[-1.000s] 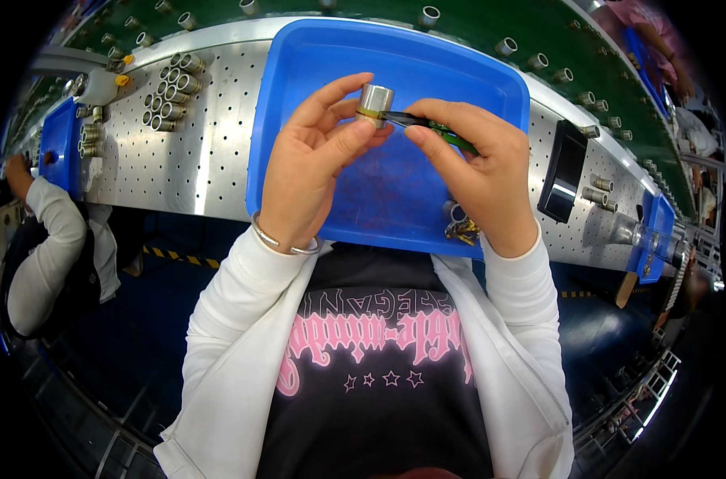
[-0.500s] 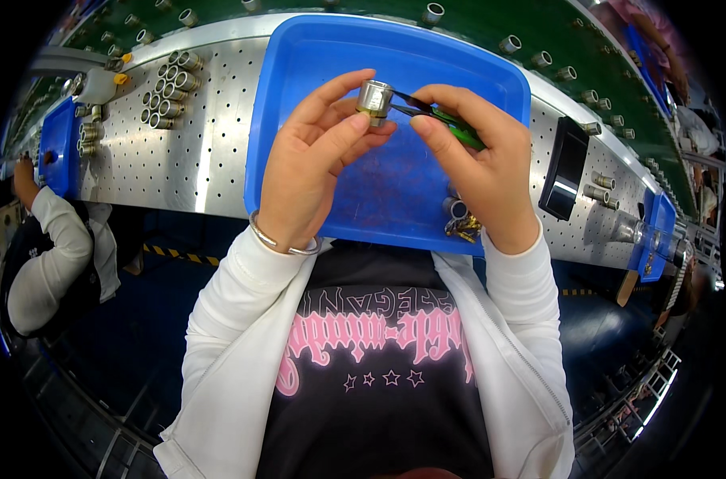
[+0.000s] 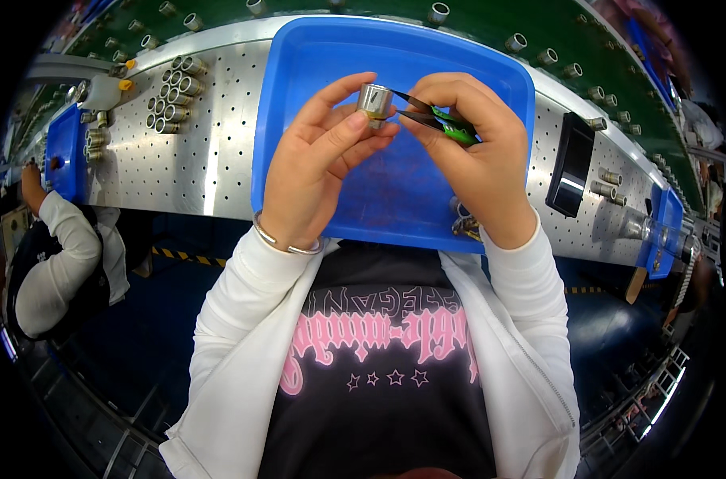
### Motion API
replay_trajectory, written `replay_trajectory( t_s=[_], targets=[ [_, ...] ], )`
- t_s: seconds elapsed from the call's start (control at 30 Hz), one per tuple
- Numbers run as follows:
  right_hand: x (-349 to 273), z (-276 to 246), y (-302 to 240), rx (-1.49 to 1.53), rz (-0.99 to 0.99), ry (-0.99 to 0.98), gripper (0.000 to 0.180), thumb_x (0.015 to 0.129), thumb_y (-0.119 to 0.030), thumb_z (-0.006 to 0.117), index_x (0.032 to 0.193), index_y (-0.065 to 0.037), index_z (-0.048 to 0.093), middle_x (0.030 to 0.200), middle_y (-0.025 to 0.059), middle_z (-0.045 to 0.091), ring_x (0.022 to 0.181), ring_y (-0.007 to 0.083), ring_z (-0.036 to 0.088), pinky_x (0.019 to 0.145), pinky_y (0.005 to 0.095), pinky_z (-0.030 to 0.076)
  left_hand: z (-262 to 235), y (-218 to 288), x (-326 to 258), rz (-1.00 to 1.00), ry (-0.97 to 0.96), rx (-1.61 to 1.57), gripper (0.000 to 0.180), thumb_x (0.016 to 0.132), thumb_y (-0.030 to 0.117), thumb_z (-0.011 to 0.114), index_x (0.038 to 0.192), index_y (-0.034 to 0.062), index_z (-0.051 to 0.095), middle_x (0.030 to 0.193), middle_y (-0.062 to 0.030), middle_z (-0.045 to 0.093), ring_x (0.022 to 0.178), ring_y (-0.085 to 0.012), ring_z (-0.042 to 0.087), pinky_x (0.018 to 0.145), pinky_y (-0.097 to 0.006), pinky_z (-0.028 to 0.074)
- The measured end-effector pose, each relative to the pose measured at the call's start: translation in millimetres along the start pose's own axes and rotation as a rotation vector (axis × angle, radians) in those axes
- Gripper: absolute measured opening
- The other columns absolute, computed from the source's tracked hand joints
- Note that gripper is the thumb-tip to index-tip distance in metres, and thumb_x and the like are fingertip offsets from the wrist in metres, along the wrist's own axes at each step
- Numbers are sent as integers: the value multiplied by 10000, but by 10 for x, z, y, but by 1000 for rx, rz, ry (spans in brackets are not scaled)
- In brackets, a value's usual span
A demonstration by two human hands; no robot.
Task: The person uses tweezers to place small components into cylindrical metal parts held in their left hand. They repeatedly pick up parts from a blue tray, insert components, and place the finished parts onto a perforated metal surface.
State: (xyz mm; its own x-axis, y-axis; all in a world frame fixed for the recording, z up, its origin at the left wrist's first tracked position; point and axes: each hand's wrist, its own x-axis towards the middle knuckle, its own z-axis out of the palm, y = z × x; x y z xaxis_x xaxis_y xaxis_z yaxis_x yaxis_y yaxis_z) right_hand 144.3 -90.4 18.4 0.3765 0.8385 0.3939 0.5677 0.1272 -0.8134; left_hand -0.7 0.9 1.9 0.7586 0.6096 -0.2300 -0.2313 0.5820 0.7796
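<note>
My left hand (image 3: 319, 152) pinches a small silver metal cylinder (image 3: 374, 99) upright between thumb and fingers, above a blue tray. The cylinder has a yellowish band near its lower end and a dark slanted mark on the side. My right hand (image 3: 479, 148) is closed round a hand tool with two black pointed prongs and green parts (image 3: 459, 132). Its prongs are spread apart beside the cylinder's right side, the upper tip close to the rim. Whether the tips touch the metal I cannot tell. Part of the tool is hidden in my palm.
Beneath my hands is the blue tray (image 3: 279, 72), with small brass-coloured parts (image 3: 465, 228) in its near right corner. Grouped metal cylinders (image 3: 171, 100) stand left on the perforated bench (image 3: 227, 136). A black flat device (image 3: 571, 164) lies right. Beyond runs a green belt (image 3: 363, 8) carrying cylinders. Another person (image 3: 63, 263) works at left.
The tool's prongs have spread wider and its green parts have turned in my right hand. On the cylinder, a dark mark now shows on the near side. My left hand stays nearly still.
</note>
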Motion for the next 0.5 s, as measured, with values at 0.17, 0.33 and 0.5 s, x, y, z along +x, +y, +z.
replay_trajectory(
  t_s=[0.17,0.33,0.5],
  targets=[
    [-11,7,3,6,-15,-8,232,678,73,584,893,-14,589,860,101,641,769,244,629,659,279,487,-27,-27,8,-6,-35,75,407,877,134,577,1251,15,468,1066,-132,603,932,-192,619,853,-282,487],
    [-39,6,42,111,35,10,219,706,64,600,906,-25,594,816,78,638,650,176,589,573,247,451,-17,-7,-10,-43,-55,11,407,892,158,550,1259,6,459,1095,-152,601,918,-203,633,836,-284,500],
    [-44,21,85,152,40,48,211,723,54,611,915,-32,597,782,58,633,579,130,535,520,231,413,-24,-1,7,-59,-76,-13,423,900,164,532,1282,9,440,1107,-163,598,922,-206,636,839,-286,500]
  ],
)
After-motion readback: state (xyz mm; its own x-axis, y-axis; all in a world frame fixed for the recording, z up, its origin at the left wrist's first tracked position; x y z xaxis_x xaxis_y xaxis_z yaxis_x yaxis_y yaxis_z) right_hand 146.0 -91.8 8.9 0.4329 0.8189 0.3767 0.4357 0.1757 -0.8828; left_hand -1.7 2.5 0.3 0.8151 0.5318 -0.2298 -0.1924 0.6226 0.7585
